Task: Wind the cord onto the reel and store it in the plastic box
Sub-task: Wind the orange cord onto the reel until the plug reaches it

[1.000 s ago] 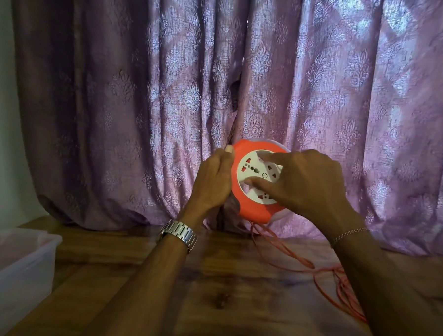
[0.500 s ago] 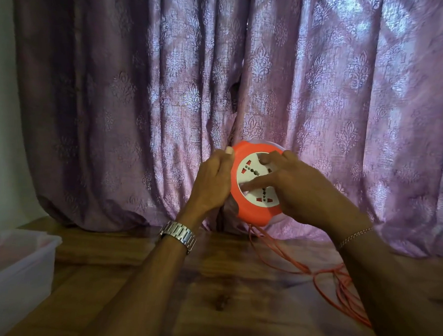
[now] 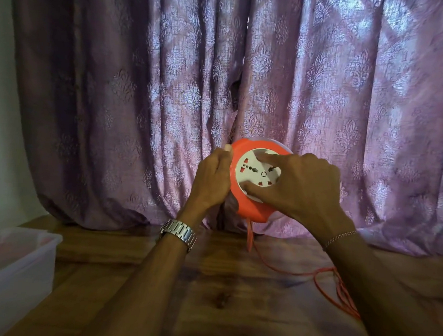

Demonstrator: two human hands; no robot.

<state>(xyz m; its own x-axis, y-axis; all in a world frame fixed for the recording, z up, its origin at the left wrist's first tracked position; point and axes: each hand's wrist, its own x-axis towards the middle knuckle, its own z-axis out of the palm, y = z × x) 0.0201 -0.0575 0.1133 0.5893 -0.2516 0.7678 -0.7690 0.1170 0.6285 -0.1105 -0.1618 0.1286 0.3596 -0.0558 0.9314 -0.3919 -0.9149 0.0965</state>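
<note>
Purple patterned curtains (image 3: 321, 96) hang across the whole back, and in front of them runs a dark wooden worktop (image 3: 208, 308); both arms reach forward over it. Left hand (image 3: 210, 182), steel watch (image 3: 179, 232) on the wrist, is cupped round the left rim of the reel (image 3: 249, 207), thumb up on the edge, fingers closed on it from behind as far as can be seen. Right hand (image 3: 301, 187), thin bracelet (image 3: 340, 237) at the wrist, lies spread over the white socket face (image 3: 253, 169); forefinger pressed high on the plate, thumb pressed low, palm arched off it. That reel is orange, held upright on edge above the worktop, face tilted toward the camera; orange cord (image 3: 319, 281) drops from its underside and trails in loose loops across the wood to the right. Clear plastic box (image 3: 17, 280) sits at the far left edge, well apart from the reel.
</note>
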